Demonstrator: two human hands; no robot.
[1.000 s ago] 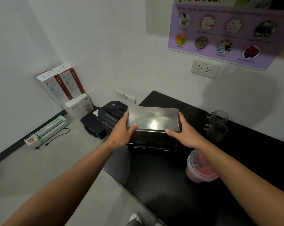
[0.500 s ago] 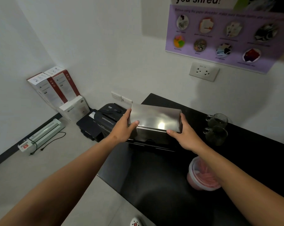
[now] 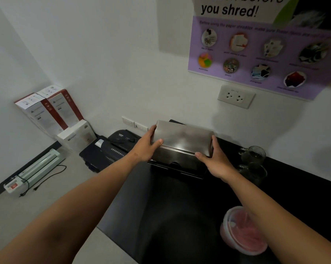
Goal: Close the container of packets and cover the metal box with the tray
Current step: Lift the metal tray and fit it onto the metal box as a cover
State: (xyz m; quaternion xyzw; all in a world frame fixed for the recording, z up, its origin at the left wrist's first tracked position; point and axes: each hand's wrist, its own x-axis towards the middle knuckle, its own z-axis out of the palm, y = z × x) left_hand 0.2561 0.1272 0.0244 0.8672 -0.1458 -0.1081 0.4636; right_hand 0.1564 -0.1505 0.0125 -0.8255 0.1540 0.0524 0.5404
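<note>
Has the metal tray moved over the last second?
Cannot tell: the camera shifted. The tray keeps its place beside the glass mugs, with both hands gripping its ends.

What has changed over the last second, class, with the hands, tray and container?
Little: both hands, left hand and right hand, keep gripping the tray by its ends over the metal box. Only the camera shifted. The container stays lidded on the counter.
</note>
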